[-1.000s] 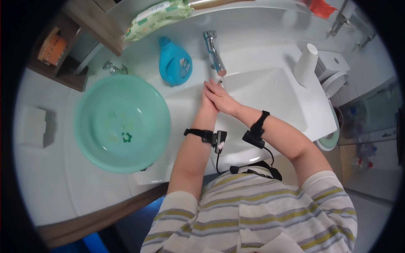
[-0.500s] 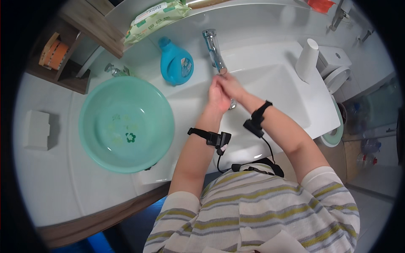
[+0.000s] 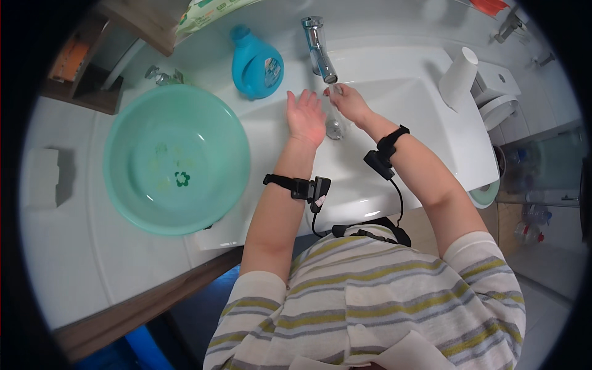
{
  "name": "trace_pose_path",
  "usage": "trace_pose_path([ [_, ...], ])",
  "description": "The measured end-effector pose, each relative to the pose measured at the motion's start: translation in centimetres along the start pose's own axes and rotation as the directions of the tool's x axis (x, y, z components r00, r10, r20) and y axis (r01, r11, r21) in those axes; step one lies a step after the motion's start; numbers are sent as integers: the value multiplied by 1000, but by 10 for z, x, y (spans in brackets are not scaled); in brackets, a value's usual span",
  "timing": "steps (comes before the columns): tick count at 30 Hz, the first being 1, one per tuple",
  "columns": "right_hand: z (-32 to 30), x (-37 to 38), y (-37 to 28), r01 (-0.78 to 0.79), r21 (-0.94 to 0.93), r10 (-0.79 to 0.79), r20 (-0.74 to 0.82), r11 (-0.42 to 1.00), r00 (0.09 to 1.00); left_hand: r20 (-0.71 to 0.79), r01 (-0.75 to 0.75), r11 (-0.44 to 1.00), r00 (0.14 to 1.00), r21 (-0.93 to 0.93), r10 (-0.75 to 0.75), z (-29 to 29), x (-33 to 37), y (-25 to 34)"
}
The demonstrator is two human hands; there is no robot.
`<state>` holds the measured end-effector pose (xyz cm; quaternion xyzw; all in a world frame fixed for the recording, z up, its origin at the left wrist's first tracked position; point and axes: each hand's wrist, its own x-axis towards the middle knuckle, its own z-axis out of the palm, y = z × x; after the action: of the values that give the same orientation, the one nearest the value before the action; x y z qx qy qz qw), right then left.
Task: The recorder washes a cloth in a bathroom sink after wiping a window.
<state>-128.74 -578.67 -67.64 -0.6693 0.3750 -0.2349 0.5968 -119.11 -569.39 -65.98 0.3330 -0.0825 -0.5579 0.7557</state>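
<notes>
My left hand [image 3: 306, 117] is open over the left part of the white sink [image 3: 407, 117], palm up and fingers spread, with nothing in it. Just under the chrome faucet's [image 3: 319, 52] spout, my right hand [image 3: 351, 105] reaches into a thin stream of water. Its fingers are loosely bent and partly hidden by one another; I see no object in them. The two hands are apart, the stream between them. Below the spout lies the round metal drain [image 3: 335, 129]. Black straps with small devices and cables circle both forearms.
A large green basin [image 3: 117, 179] stands on the counter to the left, a blue jug-shaped bottle [image 3: 258, 68] behind the sink's left side. Behind the basin is a small metal tap [image 3: 163, 76]. A white cylinder [image 3: 459, 77] stands on the right rim, and a wipes pack [image 3: 213, 13] lies above.
My hands were together under the spout, blurred; now they have parted. The left moved left and turned palm up, the right stayed near the water. The whole view has shifted slightly.
</notes>
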Motion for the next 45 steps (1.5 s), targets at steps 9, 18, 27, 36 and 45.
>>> trace_pose_path([
  [9,9,11,-10,-48,-191,49,1,980,999,-54,235,971,971,41,-233,-2,-11,-21],
  [18,-23,3,-8,-212,506,148,165,836,975,-12,122,981,992,152,-122,-3,9,-30],
  [27,-46,-12,-6,-38,366,59,-47,930,997,-397,217,880,917,422,-36,-6,6,-12],
  [36,-45,-21,-28,-53,343,79,-62,938,995,-351,239,895,931,378,-101,-25,11,-1],
  [45,-34,-26,-48,-127,447,104,75,885,992,-177,207,621,978,756,-111,-16,-1,-4],
])
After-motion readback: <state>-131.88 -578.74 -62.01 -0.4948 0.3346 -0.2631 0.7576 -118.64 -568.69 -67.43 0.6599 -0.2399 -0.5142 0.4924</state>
